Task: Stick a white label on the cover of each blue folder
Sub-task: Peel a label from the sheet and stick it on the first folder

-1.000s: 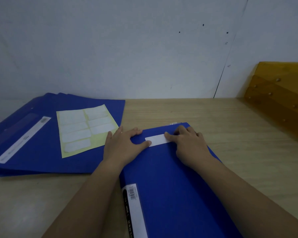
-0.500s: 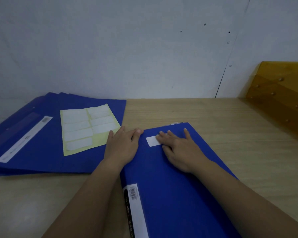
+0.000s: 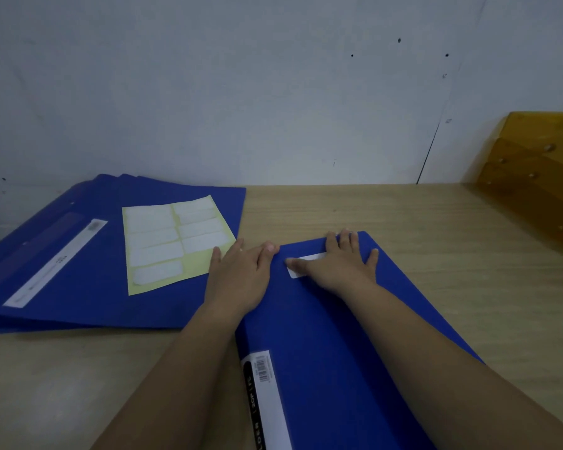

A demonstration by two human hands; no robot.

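1. A pale wooden table [image 3: 387, 222] fills the lower part of the view and meets a grey-white wall [image 3: 241, 92] at its far edge.
2. At the right, an amber-brown wooden piece [image 3: 540, 177] with round studs stands on the table against the wall.
3. A fanned stack of blue folders [image 3: 88, 271] lies flat at the left of the table, its far edge at the wall; a long white strip runs along the top cover.
4. A single blue folder [image 3: 345, 352] lies flat in front of the person, angled with its far corner to the right; a white spine strip with a barcode shows near its left edge.
5. A yellow label sheet [image 3: 176, 245] with two columns of white stickers rests on the stack, its near right corner just beside the left hand.
6. The left hand [image 3: 241, 277] lies palm down with fingers spread, on the single folder's far left corner and partly over the stack's edge; it grips nothing.
7. The right hand [image 3: 335, 264] is flat and spread on the single folder's cover, pressing down, fingertips reaching the far edge.
8. A white label [image 3: 298, 271] sits on that cover near its far left corner, mostly hidden under the right hand, with the thumb across it.
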